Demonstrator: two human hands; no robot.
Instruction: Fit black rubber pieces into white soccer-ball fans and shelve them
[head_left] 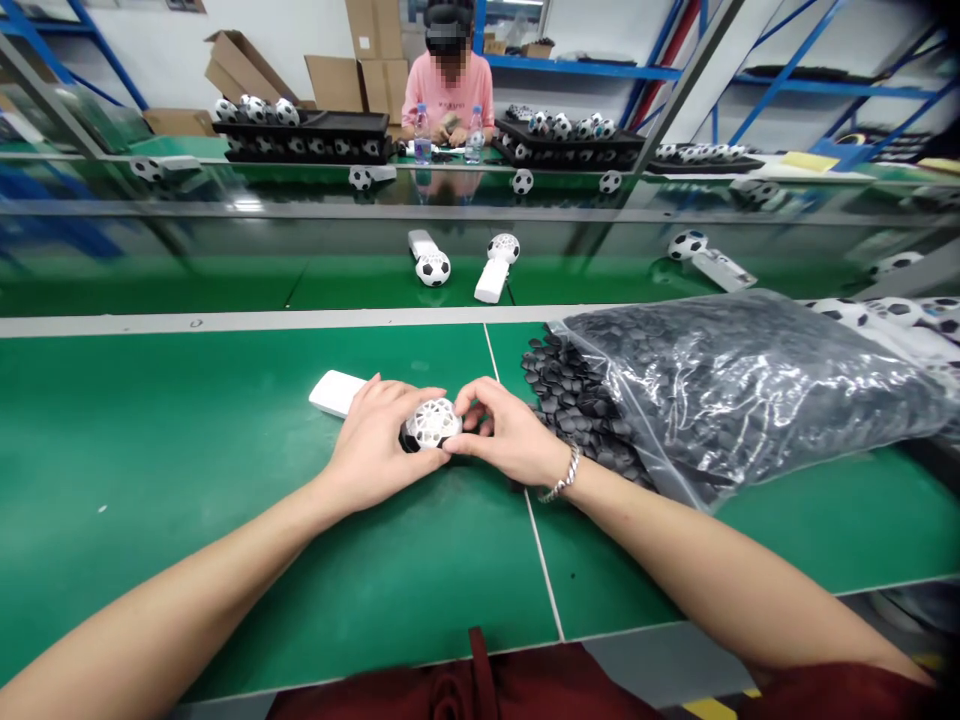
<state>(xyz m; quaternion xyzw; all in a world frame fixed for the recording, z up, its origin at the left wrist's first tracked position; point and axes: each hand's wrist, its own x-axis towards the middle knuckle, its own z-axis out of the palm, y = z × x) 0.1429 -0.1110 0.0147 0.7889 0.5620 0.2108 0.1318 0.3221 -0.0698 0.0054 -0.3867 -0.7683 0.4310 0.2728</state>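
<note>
Fingers of both hands are closing round a small white lattice ball (433,423) on the green table (187,450), just left of the seam line. My left hand (373,446) is cupping it from the left and underneath, gripping; my right hand (504,436) is pinching at its right side, with thumb and forefinger touching the open grid. A white handle (337,392) is sticking out behind my left hand, seemingly joined to the ball. The shell looks to me like thin, hollow plastic: light, stiff, and likely to crack if squeezed hard across the ribs, so I am judging the rim and the handle the safer places to grip. Just right of my wrist, a clear bag (750,380) is spilling small black pieces (562,385) onto the table. Beyond, finished football-patterned ones (433,267) are lying on the conveyor, and another person (448,85) is sitting opposite.
</note>
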